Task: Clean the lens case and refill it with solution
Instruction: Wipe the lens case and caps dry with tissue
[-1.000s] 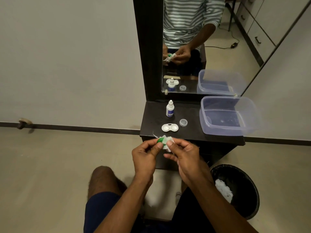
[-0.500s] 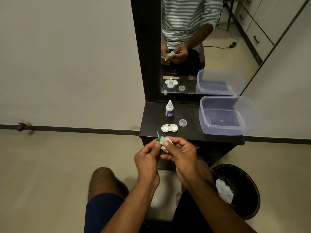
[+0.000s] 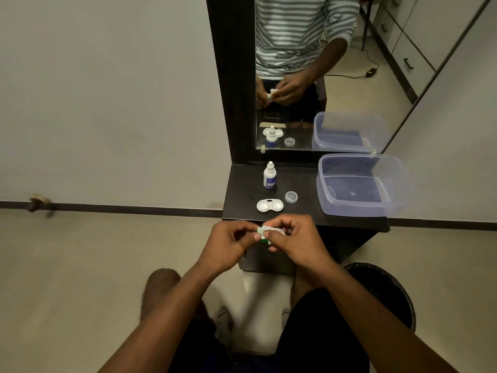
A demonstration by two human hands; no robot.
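— Where's the lens case?

— On the dark shelf, near its front edge: a white lens case with both cups open and facing up. Just right of it lies a small clear cap. Behind it, toward the mirror, a little white bottle stands upright.

— And the hands?

— Both are raised in front of the shelf edge, close together. The left hand pinches a small green cap with curled fingers. The right hand grips a bit of white tissue pressed against that cap. The fingers cover most of both, so I can't tell how the tissue sits on it.

— What else is around?

— A clear plastic tub takes up the right part of the shelf, well apart from the lens case. A black bin stands on the floor below right, partly hidden by the right forearm. The mirror repeats the bottle, the case, the tub and the hands.
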